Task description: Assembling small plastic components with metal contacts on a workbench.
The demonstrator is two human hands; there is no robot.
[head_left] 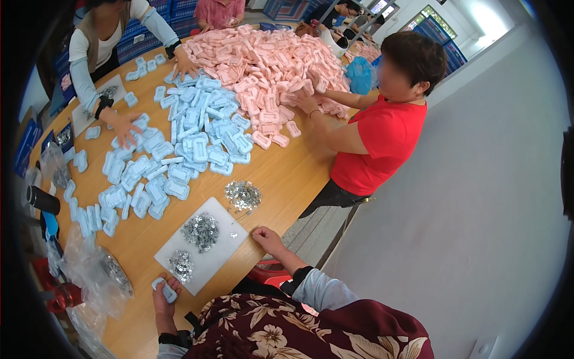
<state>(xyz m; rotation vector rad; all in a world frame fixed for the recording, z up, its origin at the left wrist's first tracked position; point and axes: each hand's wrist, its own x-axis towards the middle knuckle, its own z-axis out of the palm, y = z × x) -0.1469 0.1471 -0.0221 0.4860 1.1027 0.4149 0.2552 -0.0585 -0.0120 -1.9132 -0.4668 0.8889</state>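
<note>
My left hand [161, 304] is closed around a light blue plastic case [167, 289], a rounded oblong piece, beside the near left corner of a white board [223, 256]. Just off the board's right corner, my right hand [268, 240] rests at the table edge with its fingers curled together; whatever they may pinch is too small to make out. On the board lie two heaps of small silvery metal parts, a larger heap [200, 232] and a smaller heap [180, 266]. A few loose bits sit near its right corner.
Another metal pile [243, 195] lies beyond the board. Farther off spread blue cases [194, 146] and a big mound of pink cases [263, 66]. A person in red [382, 140] handles pink ones; a person at far left [98, 48] reaches over blue ones. Plastic bags [89, 263] crowd the left edge.
</note>
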